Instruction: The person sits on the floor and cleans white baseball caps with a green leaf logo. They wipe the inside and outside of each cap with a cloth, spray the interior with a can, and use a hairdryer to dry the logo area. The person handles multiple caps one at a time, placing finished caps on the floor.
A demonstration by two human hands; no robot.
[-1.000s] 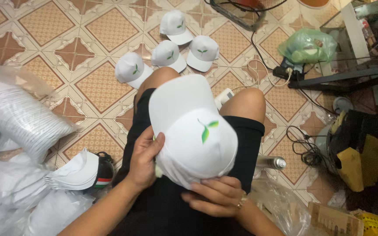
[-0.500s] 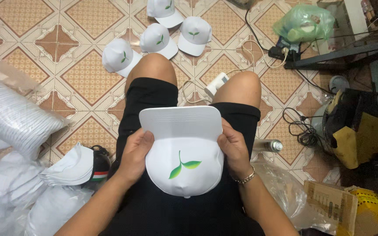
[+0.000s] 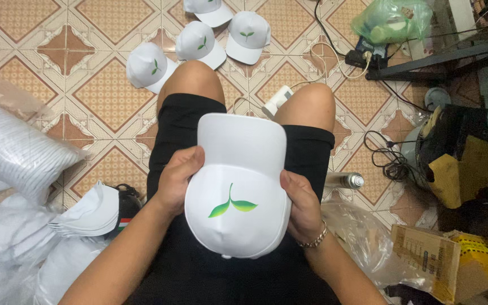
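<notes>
Cap [image 3: 237,186] rests on the lap, brim at 12 o'clock, long axis 12-to-6. Left hand [image 3: 177,179] grasps its crown at 9 o'clock, right hand [image 3: 300,203] at 3; both equally near.

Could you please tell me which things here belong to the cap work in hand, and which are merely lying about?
In the work:
white cap with a green leaf print, held by the left hand and right hand
finished caps on the floor
stacked caps

Lying about:
green plastic bag
cables
spray can
cardboard box
</notes>
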